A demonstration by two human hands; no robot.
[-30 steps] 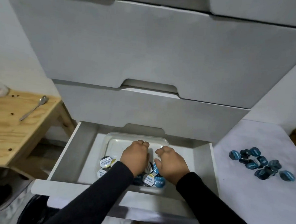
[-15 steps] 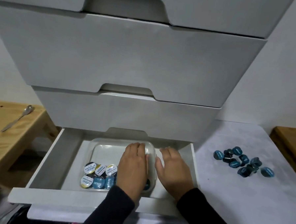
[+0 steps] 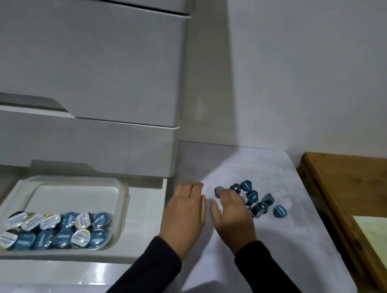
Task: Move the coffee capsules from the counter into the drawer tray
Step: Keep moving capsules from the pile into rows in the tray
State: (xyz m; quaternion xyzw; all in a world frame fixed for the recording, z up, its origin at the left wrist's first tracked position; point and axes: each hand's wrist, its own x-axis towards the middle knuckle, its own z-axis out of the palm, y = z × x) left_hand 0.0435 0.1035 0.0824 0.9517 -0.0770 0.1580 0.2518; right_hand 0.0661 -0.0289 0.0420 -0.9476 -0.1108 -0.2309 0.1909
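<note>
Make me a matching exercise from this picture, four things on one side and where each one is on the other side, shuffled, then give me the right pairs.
Things:
1. tray
2. loose capsules
3. left hand
4. wooden board

Places:
A. at the counter's right edge
B. in a heap on the counter, at the right hand's fingertips
C. in the open drawer, with capsules along its near side
D. over the counter's left edge, beside the drawer

Pairs: 1-C, 2-B, 3-D, 4-A
</note>
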